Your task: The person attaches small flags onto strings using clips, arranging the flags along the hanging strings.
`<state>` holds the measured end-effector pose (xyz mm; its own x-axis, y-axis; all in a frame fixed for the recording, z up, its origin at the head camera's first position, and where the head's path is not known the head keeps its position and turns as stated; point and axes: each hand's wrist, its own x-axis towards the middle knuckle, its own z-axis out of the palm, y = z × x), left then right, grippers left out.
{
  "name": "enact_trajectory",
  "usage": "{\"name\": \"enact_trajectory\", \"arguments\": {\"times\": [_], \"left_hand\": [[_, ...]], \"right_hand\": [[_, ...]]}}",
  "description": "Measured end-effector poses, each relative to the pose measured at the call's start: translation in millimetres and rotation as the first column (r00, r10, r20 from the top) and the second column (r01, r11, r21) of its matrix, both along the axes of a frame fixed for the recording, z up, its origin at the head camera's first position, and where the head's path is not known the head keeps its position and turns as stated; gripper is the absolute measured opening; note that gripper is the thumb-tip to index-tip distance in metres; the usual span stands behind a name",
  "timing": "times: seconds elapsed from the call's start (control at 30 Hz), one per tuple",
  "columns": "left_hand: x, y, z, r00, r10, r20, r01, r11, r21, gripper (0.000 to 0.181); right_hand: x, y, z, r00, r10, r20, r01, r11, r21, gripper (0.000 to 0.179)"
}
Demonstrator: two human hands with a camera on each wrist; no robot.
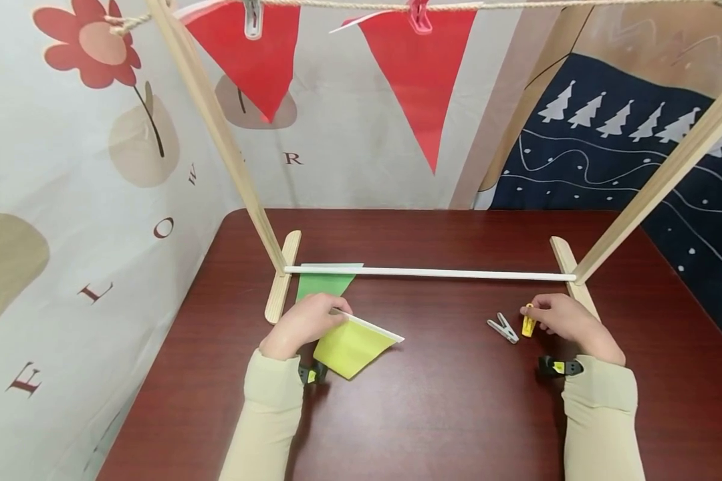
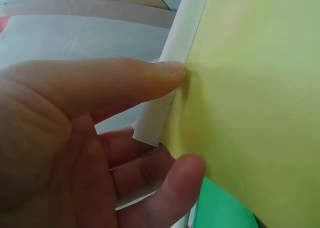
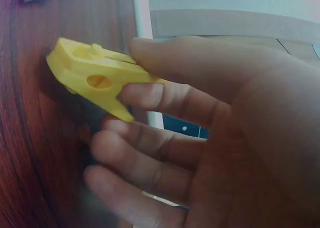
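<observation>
My left hand [image 1: 307, 321] pinches a yellow pennant [image 1: 356, 344] by the corner of its white top band, thumb in front in the left wrist view. Under that hand, a green pennant [image 1: 323, 284] lies partly covered on the table. Between the thumb and fingers of my right hand [image 1: 568, 322] is a yellow clothespin [image 3: 87, 70], held by one end just over the table. Beside it a grey clothespin [image 1: 503, 329] lies on the wood. Overhead, two red pennants hang from a rope: the left one [image 1: 255, 60] under a whitish clothespin [image 1: 253, 19], the right one [image 1: 430, 80] under a pink clothespin [image 1: 420, 17].
A wooden frame has a left post [image 1: 222, 140], a right post [image 1: 668, 174] and a white bar [image 1: 433, 272] low between them. The rope [image 1: 517, 5] runs across the top. Printed cloth [image 1: 361, 167] hangs behind the dark red-brown table [image 1: 433, 407].
</observation>
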<state>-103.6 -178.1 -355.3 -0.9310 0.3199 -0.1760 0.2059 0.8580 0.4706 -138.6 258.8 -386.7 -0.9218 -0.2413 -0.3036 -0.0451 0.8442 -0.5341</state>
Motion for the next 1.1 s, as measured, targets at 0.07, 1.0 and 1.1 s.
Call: {"name": "enact_trajectory", "arguments": {"times": [0.07,1.0,1.1], "left_hand": [[0.1,0.1,0.2,1.000,0.002,-0.014,-0.002,1.000,0.000,0.010],[-2.3,-2.9,4.6,0.941,0.111,-0.320,-0.076,0.990,0.117,0.007],[-2.4,-2.9,5.5,0.943,0.130,-0.307,-0.088,0.985,0.147,0.008]], "right_hand": [[-0.6,0.4,1.0,0.999,-0.004,-0.043,0.004,1.000,0.003,0.032],[1.9,3.6,8.8,0.948,-0.079,-0.308,0.080,0.997,-0.008,0.031],[3.1,3.6,9.9,0.945,-0.082,-0.318,0.084,0.996,-0.007,0.028]]}}
